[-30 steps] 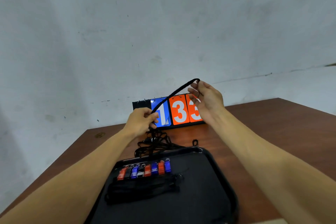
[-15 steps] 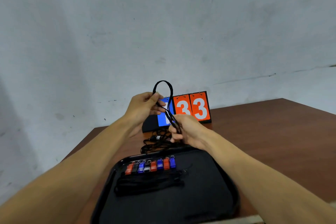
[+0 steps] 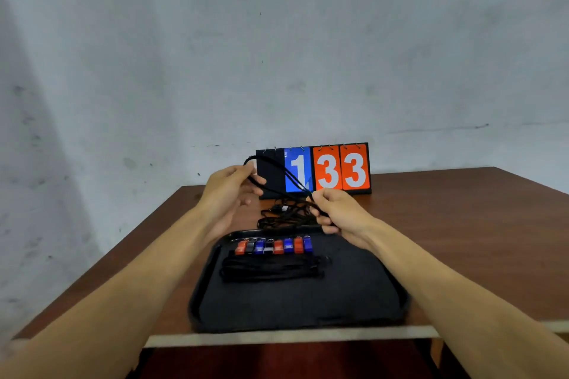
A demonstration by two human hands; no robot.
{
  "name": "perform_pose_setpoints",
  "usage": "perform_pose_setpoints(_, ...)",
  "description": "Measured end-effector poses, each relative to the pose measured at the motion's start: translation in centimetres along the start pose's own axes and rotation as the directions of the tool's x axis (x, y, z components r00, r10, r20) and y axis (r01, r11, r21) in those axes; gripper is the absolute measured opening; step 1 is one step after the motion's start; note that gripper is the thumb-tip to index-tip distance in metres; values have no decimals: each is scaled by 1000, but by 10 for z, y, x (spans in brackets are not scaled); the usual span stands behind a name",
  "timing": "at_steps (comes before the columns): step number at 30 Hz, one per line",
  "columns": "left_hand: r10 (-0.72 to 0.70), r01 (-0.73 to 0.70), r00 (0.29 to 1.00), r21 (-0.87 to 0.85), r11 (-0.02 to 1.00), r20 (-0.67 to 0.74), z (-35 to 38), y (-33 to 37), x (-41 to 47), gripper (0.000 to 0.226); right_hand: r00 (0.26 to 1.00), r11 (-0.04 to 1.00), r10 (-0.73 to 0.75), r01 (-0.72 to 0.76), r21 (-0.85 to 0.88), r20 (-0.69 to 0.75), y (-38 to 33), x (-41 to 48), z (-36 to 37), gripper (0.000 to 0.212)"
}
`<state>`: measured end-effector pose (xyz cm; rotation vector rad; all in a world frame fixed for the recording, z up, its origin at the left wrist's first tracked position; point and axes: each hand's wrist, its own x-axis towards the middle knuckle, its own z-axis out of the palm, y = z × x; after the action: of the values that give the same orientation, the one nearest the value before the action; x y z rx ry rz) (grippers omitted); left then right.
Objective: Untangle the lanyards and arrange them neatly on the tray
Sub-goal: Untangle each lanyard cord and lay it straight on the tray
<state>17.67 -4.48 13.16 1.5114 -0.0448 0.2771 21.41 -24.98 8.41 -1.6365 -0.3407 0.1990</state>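
Lower centre, our tray (image 3: 369, 301) carries the sorted lanyards (image 3: 272, 268). Past its far rim lies the tangle (image 3: 286, 215); above it our left hand (image 3: 229, 186) and right hand (image 3: 338, 212) each grip one black lanyard (image 3: 297, 181), which crosses the scoreboard (image 3: 328, 171) behind.

1. A brown wooden table (image 3: 462, 240) filled the lower half of the view, its pale front edge (image 3: 277, 338) running across near the bottom.
2. A flip scoreboard (image 3: 328, 171) stood upright at the far side of the table, close to the wall.
3. Its left panel (image 3: 272, 175) was plain black; beside it hung a blue card (image 3: 298, 169) showing a white 1.
4. Two orange cards (image 3: 354, 167) to the right each showed a white 3.
5. Small metal rings (image 3: 324, 148) held the cards along the top.
6. The grey-white wall (image 3: 277, 55) behind was scuffed and spotted, with a thin dark line (image 3: 446, 129) on its right part.
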Motion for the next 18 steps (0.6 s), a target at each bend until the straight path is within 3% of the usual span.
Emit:
perform_pose_setpoints(4,-55,55,998,-47,997,2,-18,-16,-15,20,1000,996,25,-24,-87,13,16,-9,2,18)
perform_pose_setpoints(7,-60,61,998,37,997,-37,-28,-30,-22,16,1000,984,17,-19,-178,-12,26,-13,6,11)
perform_pose_setpoints(12,-15,27,998,179,983,-67,-40,-52,-30,15,998,982,-2,-11,-188,-67,36,-21,5,5)
perform_pose_setpoints(18,37,-38,999,379,925,11,-60,-77,-42,10,996,982,-10,-7,-190,-91,52,-36,4,10)
